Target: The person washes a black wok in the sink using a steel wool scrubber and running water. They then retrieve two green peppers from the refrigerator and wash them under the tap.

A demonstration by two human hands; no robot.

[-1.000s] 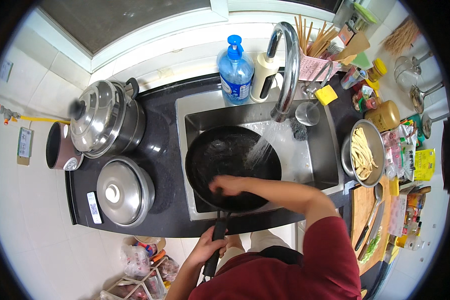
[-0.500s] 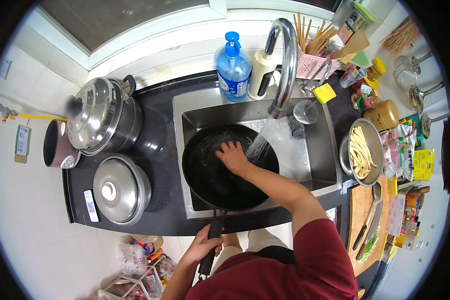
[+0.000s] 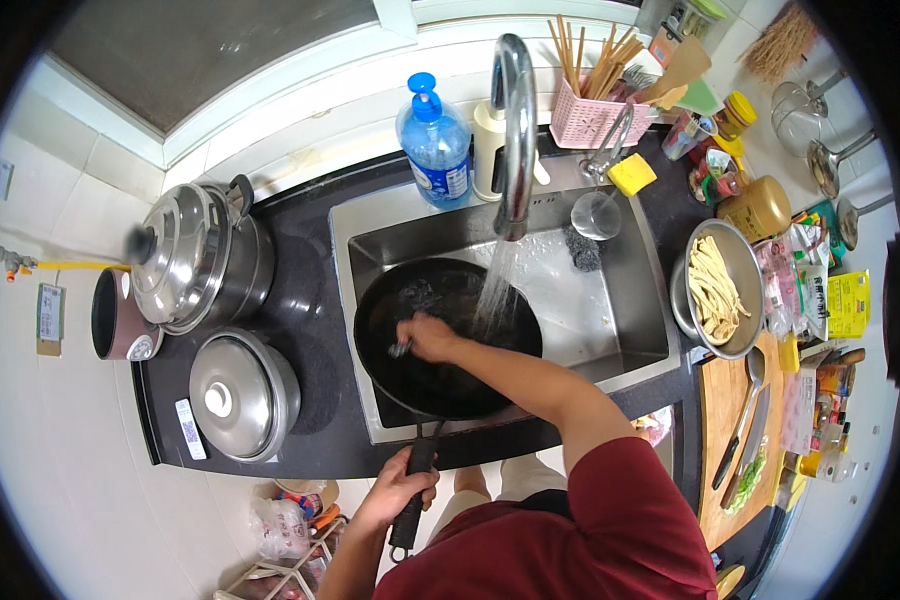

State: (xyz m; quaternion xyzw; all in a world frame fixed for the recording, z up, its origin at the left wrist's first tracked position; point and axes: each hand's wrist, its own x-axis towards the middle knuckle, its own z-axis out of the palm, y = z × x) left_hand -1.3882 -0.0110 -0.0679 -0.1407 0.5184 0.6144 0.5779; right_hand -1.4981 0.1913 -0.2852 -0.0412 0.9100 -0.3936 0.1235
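- While water pours from the tap (image 3: pixel 513 130) into the black pan (image 3: pixel 446 338), we hold that pan tilted in the sink (image 3: pixel 630 330), its handle (image 3: pixel 416 480) sticking out over the counter edge toward us.
- Our left hand (image 3: pixel 402 490) is wrapped fully around the handle, fingers closed tight on it; the pan bowl lies just beyond this grip, up and slightly right.
- Our right hand (image 3: pixel 428 336) is pressed into the bowl, fingers curled around something small and dark, likely a scrubber, though we cannot tell exactly what it is.
- The stream lands just to the right of the scrubbing hand, inside the bowl.
- We judge the main risk to be the wet handle twisting in the left grip: hard pushes from the scrubbing hand could rock the pan and slop water over the counter edge.
- Water striking the sloped bowl could also splash out toward the lidded steel pots (image 3: pixel 202 262) left of the grip.
- The blue soap bottle (image 3: pixel 436 142) stands beyond the pan on the sink's far rim; a jolt of the pan could knock it.
- A bowl of pale strips (image 3: pixel 715 290) sits well right of both hands, open to spray.
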